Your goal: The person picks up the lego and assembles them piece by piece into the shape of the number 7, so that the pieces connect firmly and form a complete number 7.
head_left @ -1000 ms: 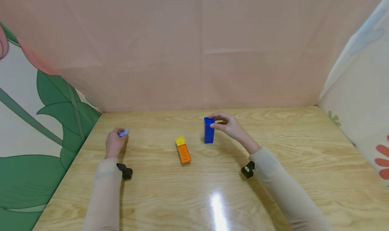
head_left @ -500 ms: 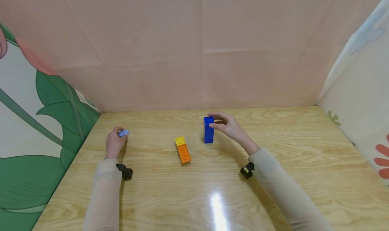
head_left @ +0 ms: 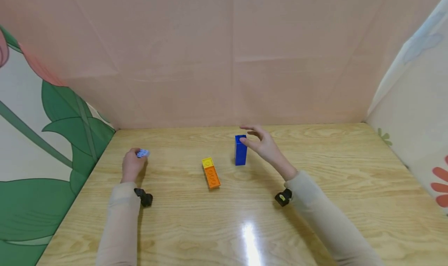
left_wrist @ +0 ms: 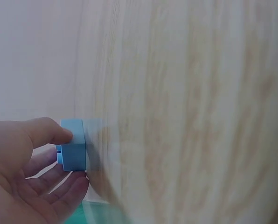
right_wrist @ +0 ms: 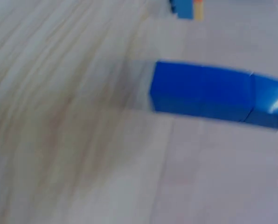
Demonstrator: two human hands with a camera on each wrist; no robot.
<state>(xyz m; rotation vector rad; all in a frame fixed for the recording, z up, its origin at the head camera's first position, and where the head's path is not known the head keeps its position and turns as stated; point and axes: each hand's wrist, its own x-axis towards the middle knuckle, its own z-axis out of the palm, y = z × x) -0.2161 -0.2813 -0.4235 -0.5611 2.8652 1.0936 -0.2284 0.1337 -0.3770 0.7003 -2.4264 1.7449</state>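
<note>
On the table's left side, my left hand (head_left: 133,165) pinches a light blue toy brick (head_left: 142,153). The left wrist view has the thumb against that brick (left_wrist: 73,144), with fingers beneath and behind it, low by the tabletop. Right of centre stands a tall dark blue block tower (head_left: 240,151), upright on the table. My right hand (head_left: 264,143) hovers at its top right, fingers spread and thumb close to the top; whether the thumb touches cannot be told. In the right wrist view the tower (right_wrist: 204,91) shows a seam near its top, and only a fingertip is in sight.
Between the hands lie a yellow brick (head_left: 207,162) and an orange brick (head_left: 212,177), end to end on the wooden table (head_left: 196,227). A pinkish cloth wall (head_left: 175,63) rises at the back. Printed panels flank both sides.
My right hand's fingers have lifted off the tower's top and spread wider from the thumb. The tower stays in place, and my left hand with the light blue brick has hardly moved.
</note>
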